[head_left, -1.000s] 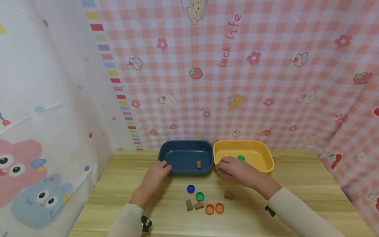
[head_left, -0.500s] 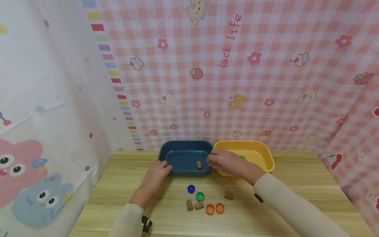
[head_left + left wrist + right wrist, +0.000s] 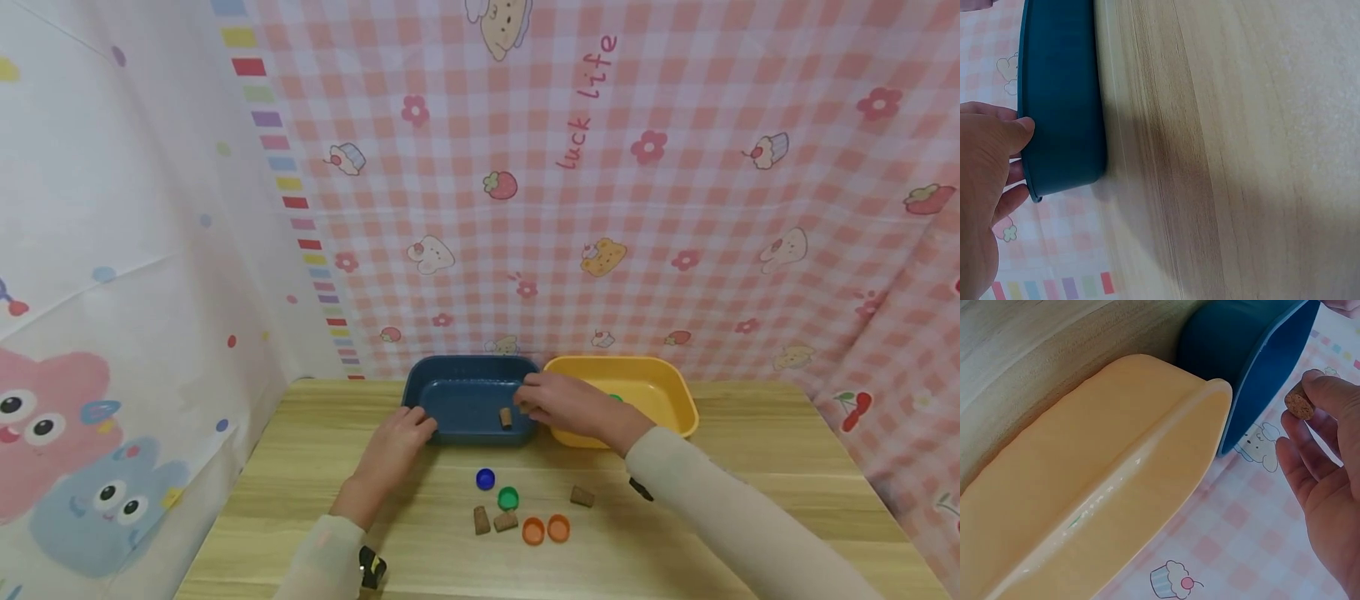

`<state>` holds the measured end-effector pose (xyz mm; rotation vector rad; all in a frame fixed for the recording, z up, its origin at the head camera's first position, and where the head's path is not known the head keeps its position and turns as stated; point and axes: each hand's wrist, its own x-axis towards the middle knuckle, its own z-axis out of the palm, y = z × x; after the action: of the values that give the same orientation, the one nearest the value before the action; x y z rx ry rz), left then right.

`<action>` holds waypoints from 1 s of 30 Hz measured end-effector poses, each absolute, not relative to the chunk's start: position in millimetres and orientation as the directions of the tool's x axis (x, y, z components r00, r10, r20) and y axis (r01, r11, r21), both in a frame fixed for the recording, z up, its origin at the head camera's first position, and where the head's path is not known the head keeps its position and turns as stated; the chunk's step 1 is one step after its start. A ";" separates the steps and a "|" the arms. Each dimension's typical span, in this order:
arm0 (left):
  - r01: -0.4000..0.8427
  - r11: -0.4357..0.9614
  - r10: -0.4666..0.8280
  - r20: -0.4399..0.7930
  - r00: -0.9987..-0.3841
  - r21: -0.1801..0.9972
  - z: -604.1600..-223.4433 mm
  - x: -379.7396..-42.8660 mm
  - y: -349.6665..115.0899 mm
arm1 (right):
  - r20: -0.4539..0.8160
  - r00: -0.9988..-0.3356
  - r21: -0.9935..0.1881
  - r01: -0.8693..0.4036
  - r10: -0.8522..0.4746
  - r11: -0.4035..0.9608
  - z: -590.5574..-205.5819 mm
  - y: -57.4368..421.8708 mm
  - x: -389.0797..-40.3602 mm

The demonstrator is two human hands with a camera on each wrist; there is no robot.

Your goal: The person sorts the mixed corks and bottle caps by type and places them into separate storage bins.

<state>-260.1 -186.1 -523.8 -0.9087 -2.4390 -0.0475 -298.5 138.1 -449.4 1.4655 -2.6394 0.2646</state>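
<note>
A cork (image 3: 1299, 403) is pinched between the thumb and fingers of my right hand (image 3: 573, 407), above the right end of the dark blue tray (image 3: 457, 400). In the head view that cork is mostly hidden by the hand. My left hand (image 3: 393, 442) grips the blue tray's near-left rim, its thumb (image 3: 1021, 129) on the outer wall. One cork (image 3: 506, 417) lies inside this tray. The yellow tray (image 3: 675, 404) stands to its right, with a green bottle cap (image 3: 616, 398) partly visible behind my right forearm.
Before the trays, three corks (image 3: 482, 520) lie on the wooden table (image 3: 300, 467). Near them are a blue cap (image 3: 485, 478), a green cap (image 3: 508, 498) and two orange caps (image 3: 533, 531). A checked cloth (image 3: 465, 292) hangs behind.
My right hand has moved left from the yellow tray's near-left corner to over the blue tray's right end. My left hand has stayed at the blue rim.
</note>
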 end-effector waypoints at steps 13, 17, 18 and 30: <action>0.611 0.781 0.591 0.472 -0.654 -0.132 -523.0 -258.4 -188.0 | 0.120 -0.565 -0.074 -0.825 -0.816 0.560 -448.5 119.6 -307.6; 0.616 0.776 0.594 0.478 -0.647 -0.132 -523.4 -258.9 -186.7 | 0.103 -0.570 -0.078 -0.821 -0.815 0.565 -451.4 114.6 -313.9; 0.619 0.775 0.594 0.483 -0.643 -0.129 -523.2 -259.0 -186.2 | 0.101 -0.570 -0.077 -0.822 -0.816 0.564 -452.2 113.8 -315.6; 0.616 0.778 0.593 0.468 -0.655 -0.125 -522.3 -258.8 -185.6 | 0.113 -0.545 -0.053 -0.838 -0.831 0.543 -457.0 104.5 -335.1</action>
<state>-258.8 -185.6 -522.3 -0.9054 -2.4768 -0.0617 -335.1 104.5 -457.0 1.4590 -2.6940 0.1536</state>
